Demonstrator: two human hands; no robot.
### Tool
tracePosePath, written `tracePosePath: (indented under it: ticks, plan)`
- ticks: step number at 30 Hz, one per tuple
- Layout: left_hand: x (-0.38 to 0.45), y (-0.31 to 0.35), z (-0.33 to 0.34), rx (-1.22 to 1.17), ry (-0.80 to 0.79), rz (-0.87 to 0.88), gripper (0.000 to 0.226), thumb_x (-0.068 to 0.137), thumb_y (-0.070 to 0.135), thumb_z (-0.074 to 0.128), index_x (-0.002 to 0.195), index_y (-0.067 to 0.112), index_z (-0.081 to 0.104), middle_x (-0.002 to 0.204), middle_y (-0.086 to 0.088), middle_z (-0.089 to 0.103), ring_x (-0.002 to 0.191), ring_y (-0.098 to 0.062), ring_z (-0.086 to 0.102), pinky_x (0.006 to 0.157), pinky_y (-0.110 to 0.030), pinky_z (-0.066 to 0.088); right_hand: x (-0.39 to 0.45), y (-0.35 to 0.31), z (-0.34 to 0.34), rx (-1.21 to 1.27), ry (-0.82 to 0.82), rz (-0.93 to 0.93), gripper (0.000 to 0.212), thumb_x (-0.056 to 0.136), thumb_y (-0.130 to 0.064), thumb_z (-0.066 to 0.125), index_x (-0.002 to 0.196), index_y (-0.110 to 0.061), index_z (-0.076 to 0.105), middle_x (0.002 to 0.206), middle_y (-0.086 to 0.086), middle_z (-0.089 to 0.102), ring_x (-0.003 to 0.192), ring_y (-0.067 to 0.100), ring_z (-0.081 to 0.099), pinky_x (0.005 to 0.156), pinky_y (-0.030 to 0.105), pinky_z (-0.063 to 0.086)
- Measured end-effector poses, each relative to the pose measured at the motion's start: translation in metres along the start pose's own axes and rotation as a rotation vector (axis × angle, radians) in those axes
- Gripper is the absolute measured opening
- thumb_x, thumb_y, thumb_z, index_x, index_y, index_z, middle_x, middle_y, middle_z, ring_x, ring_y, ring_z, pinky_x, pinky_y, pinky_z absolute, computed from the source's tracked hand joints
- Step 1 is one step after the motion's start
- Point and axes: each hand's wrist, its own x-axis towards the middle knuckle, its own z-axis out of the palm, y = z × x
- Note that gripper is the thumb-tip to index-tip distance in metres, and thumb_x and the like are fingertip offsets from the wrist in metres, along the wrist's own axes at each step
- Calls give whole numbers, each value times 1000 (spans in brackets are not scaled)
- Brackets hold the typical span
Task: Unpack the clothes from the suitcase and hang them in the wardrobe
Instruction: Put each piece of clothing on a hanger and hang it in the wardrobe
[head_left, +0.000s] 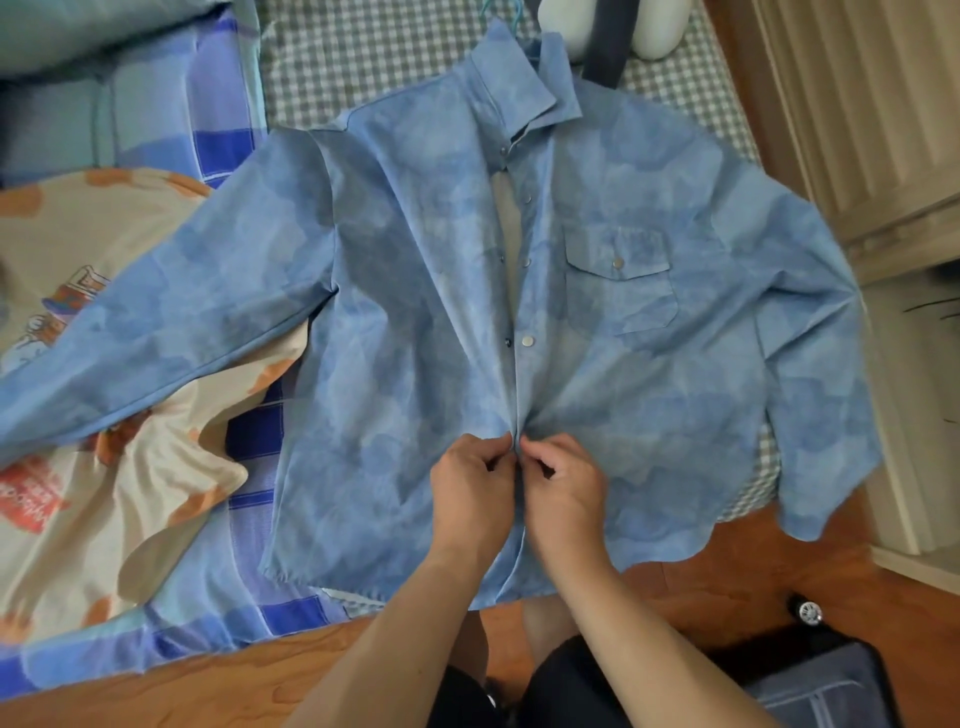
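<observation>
A blue mottled shirt (415, 291) with snap buttons lies spread face up on the bed, sleeves out to both sides. A teal hanger hook (501, 10) shows above its collar. My left hand (472, 488) pinches the left edge of the front placket near the lower snaps. Right beside it, my right hand (563, 486) pinches the right edge, and the fingertips of both hands meet at the placket. The upper snaps are undone. The open suitcase (810, 686) sits on the floor at the bottom right, with a wheel showing.
The bed carries a blue checked sheet (228, 145), a cream cartoon-print quilt (104, 493) on the left and a grey gingham sheet (363, 57). White and dark items (608, 31) lie beyond the collar. Light wooden furniture (883, 130) stands to the right, over a wooden floor (727, 571).
</observation>
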Motion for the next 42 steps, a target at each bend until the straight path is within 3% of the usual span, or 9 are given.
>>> tracePosePath:
  ticks: [4, 9, 15, 21, 24, 27, 34, 37, 42]
  plan:
    - [8, -7, -13, 275, -173, 18, 21, 96, 14, 57, 95, 19, 78, 80, 4, 70, 87, -19, 68, 70, -15, 44, 15, -1, -10, -393, -395, -4, 20, 94, -15, 58, 96, -19, 78, 84, 0, 69, 80, 17, 65, 66, 20, 44]
    - [45, 29, -30, 6, 155, -16, 16, 97, 15, 56, 98, 21, 70, 82, 6, 72, 79, -11, 67, 69, -18, 51, 67, -30, -15, -288, -46, -71, 15, 91, -10, 60, 98, -16, 72, 98, 1, 65, 91, 22, 62, 78, 30, 45]
    - [96, 45, -7, -218, 120, -109, 26, 96, 1, 45, 93, 19, 64, 89, -3, 73, 84, -20, 71, 75, -24, 59, 112, -27, 27, -472, -215, -98, 41, 82, -29, 75, 112, -10, 55, 111, 10, 58, 103, 29, 55, 85, 36, 41]
    - [109, 37, 12, 116, 42, -70, 25, 96, 24, 61, 118, 12, 64, 115, -4, 63, 108, -22, 60, 91, -26, 43, 129, -9, 18, -2, -207, 232, 8, 86, -13, 71, 87, -5, 70, 77, 6, 70, 70, 15, 59, 66, 30, 46]
    - [104, 50, 25, 234, 38, -108, 39, 91, 45, 67, 114, 16, 54, 118, -4, 48, 105, -25, 53, 92, -37, 46, 122, 3, 6, 289, -137, 377, 17, 86, -16, 70, 83, 1, 66, 71, 9, 60, 65, 17, 49, 63, 37, 41]
    - [106, 57, 36, 292, 114, -154, 26, 92, 33, 66, 104, 14, 53, 118, -8, 49, 109, -31, 54, 94, -46, 49, 114, -3, 3, 419, -46, 442, 5, 86, -13, 73, 81, -11, 74, 73, 1, 67, 67, 11, 55, 66, 33, 46]
    - [81, 46, 16, -101, 189, -111, 4, 92, 22, 72, 92, 21, 75, 78, 11, 72, 77, -2, 66, 72, -14, 51, 97, -20, 10, 247, 27, 222, 14, 90, -12, 70, 100, -17, 77, 86, -14, 71, 75, -11, 63, 75, 7, 47]
    - [75, 44, 12, -225, 155, -120, 14, 92, 19, 73, 84, 31, 76, 77, 13, 75, 77, -2, 70, 78, -24, 56, 91, -24, 19, 199, -4, 180, 21, 91, -11, 67, 109, -16, 77, 103, -7, 74, 94, 5, 68, 91, 21, 51]
    - [78, 45, 12, -196, 123, -106, 17, 94, 17, 69, 87, 31, 77, 78, 14, 74, 77, 3, 68, 78, -21, 56, 94, -23, 21, 300, -1, 262, 23, 90, -5, 65, 108, -15, 76, 85, -22, 66, 85, -5, 65, 81, 14, 49]
